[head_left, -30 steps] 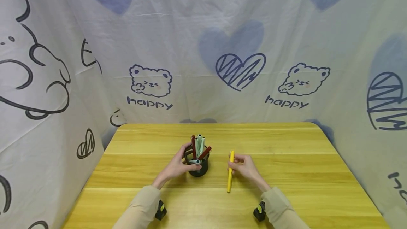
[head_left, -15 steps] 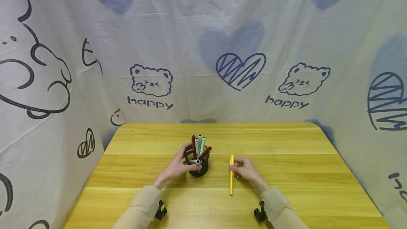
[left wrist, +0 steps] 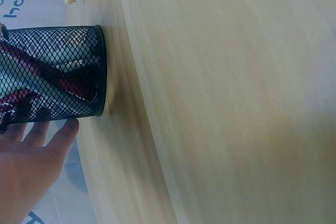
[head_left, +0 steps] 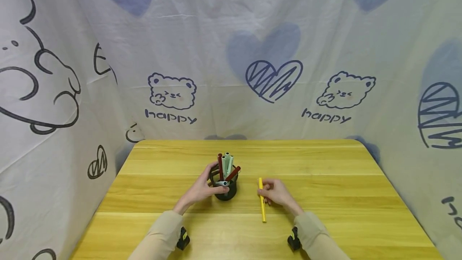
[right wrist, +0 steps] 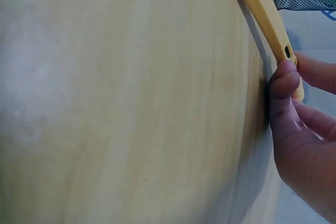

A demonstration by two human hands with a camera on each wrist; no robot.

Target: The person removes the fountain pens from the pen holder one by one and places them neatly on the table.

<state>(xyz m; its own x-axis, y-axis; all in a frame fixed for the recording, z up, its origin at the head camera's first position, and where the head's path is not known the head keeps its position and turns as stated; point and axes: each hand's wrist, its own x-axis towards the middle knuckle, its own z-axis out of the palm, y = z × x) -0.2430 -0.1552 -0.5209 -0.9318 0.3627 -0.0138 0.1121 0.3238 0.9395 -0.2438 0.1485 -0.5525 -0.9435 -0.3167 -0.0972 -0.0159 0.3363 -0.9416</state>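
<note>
Backdrop [head_left: 216,31]: pale cloth at back and sides, printed with bears [head_left: 172,91], hearts [head_left: 274,81] and the word "happy".
Table [head_left: 325,175]: yellow wood-grain top, its rounded far corners near the cloth.
Sleeves [head_left: 159,232]: beige, one on each forearm, coming in from the near edge.
Left hand [head_left: 203,187]: grasping the mesh pen holder [left wrist: 55,72], thumb across its near side, other fingers reaching round the far side; fingertips touch the mesh in the left wrist view.
Right hand [head_left: 278,193]: pinching the yellow pen [head_left: 262,202] toward its far end, between thumb and fingers.
Mesh pen holder: black, upright on the table, left of the right hand.
Black devices [head_left: 183,239]: one by each cuff, with a yellow-green patch.
Yellow pen: right of the holder and apart from it, far end tipped slightly left; whether it touches the tabletop, I cannot tell.
Dark red pens [head_left: 220,167]: two in the holder, one leaning right.
Pale green pens [head_left: 226,165]: several among them, caps up.
</note>
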